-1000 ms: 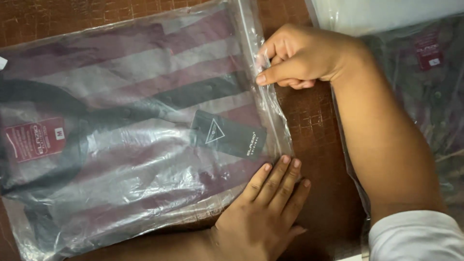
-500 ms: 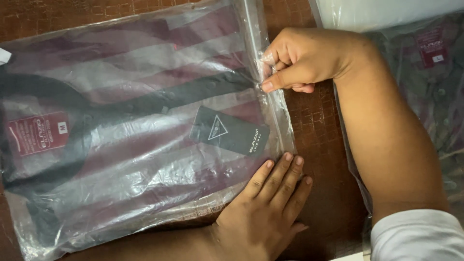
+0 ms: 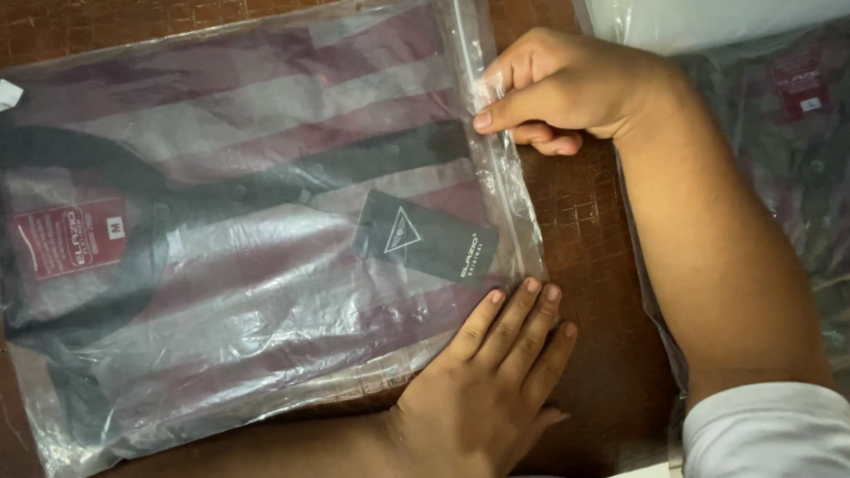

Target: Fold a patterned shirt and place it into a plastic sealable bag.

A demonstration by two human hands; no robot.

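A folded shirt with maroon and grey stripes lies in a clear plastic bag (image 3: 248, 230) on a brown table (image 3: 580, 230). A black hang tag (image 3: 425, 237) and a red collar label (image 3: 66, 239) show through the plastic. My left hand (image 3: 491, 381) lies flat, with its fingers pressing the bag's lower right corner. My right hand (image 3: 567, 88) pinches the bag's clear flap strip (image 3: 485, 97) at the right edge, between thumb and forefinger.
A second bagged dark shirt (image 3: 797, 133) lies at the right, partly under my right forearm. Some white plastic-covered material (image 3: 708, 18) sits at the top right. Bare table shows between the two bags.
My right hand has slid a little up the flap strip, still pinching it. My left hand has stayed pressed on the bag's corner.
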